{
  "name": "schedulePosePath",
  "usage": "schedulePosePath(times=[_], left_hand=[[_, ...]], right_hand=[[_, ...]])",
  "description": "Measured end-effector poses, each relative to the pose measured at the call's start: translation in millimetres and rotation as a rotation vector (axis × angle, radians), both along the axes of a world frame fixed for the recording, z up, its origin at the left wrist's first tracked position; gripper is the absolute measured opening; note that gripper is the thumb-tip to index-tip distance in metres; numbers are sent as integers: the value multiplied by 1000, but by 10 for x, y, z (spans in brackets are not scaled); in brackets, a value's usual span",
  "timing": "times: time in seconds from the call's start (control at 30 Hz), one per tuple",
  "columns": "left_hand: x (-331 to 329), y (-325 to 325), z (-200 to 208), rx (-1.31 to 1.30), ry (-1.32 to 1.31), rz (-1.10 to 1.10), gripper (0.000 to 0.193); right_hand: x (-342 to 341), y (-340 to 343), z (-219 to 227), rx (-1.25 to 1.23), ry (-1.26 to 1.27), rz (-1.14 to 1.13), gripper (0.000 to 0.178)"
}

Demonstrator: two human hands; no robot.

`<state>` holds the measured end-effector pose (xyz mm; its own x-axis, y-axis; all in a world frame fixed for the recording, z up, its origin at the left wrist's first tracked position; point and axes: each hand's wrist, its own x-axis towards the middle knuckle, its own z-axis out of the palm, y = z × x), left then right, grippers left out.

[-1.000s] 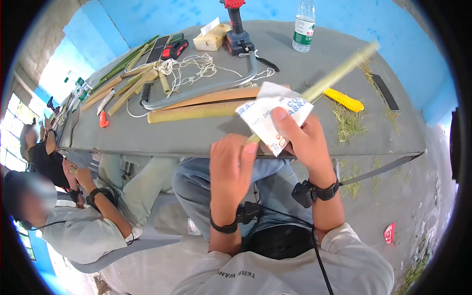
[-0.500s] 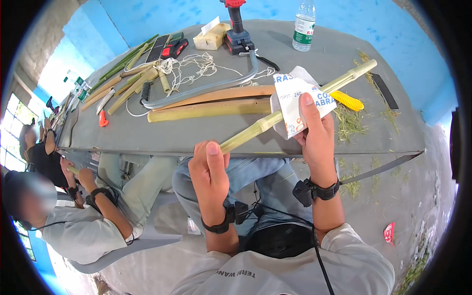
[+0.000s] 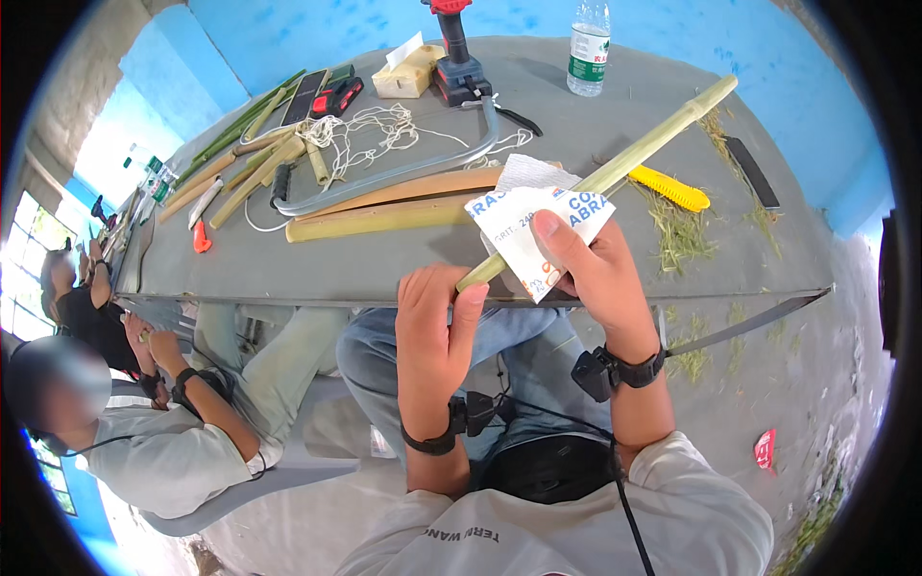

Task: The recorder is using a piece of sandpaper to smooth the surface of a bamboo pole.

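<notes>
A pale green bamboo stick (image 3: 650, 146) slants up to the right over the table's front edge. My left hand (image 3: 432, 322) is closed around its lower end, thumb along the side. Further up, my right hand (image 3: 600, 274) pinches a folded sheet of sandpaper (image 3: 519, 230) around the stick, its white printed backing outward and the thumb pressed on top. The paper hides the stretch of stick beneath it. Behind the hands, a split bamboo piece (image 3: 384, 220) lies on the table. To the right of the paper is a yellow-handled tool (image 3: 672, 188) among green shavings (image 3: 684, 235).
On the grey table (image 3: 375, 274) lie a bow-saw frame (image 3: 403, 171), white string (image 3: 375, 130), bamboo pieces (image 3: 259, 178) and an orange-tipped knife (image 3: 202, 235). Behind stand a power drill (image 3: 461, 72), tissue pack (image 3: 408, 75) and water bottle (image 3: 589, 53). A co-worker (image 3: 163, 442) sits at left.
My right hand and the sandpaper have slid down the stick toward my left hand. The stick now tilts more steeply, its far end higher.
</notes>
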<state>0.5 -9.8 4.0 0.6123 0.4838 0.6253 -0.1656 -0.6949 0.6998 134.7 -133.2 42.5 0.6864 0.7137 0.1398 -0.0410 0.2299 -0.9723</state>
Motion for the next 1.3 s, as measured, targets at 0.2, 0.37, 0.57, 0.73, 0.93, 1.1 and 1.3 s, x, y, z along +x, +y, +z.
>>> schedulePosePath(times=[0.2,0.37,0.57,0.73,0.93,1.1,1.3], left_hand=[[-93,83,-35,-142,7,-12,36],[-179,158,8,-191,-95,117,54],[-262,207,-1,-258,-136,62,52],[-243,194,-23,-327,-116,39,52],[-96,70,-45,-144,-44,52,60],[-112,97,-19,-218,-44,38,52],[-107,131,-57,-245,-73,37,43]], right_hand=[[64,59,-125,262,84,-336,40],[108,19,-155,320,178,-428,40],[115,18,-157,335,195,-415,41],[3,21,-92,235,84,-311,35],[-7,-24,-38,28,-87,-59,34],[-19,24,-35,100,-101,-25,38],[-11,-27,-52,83,-80,-56,36]])
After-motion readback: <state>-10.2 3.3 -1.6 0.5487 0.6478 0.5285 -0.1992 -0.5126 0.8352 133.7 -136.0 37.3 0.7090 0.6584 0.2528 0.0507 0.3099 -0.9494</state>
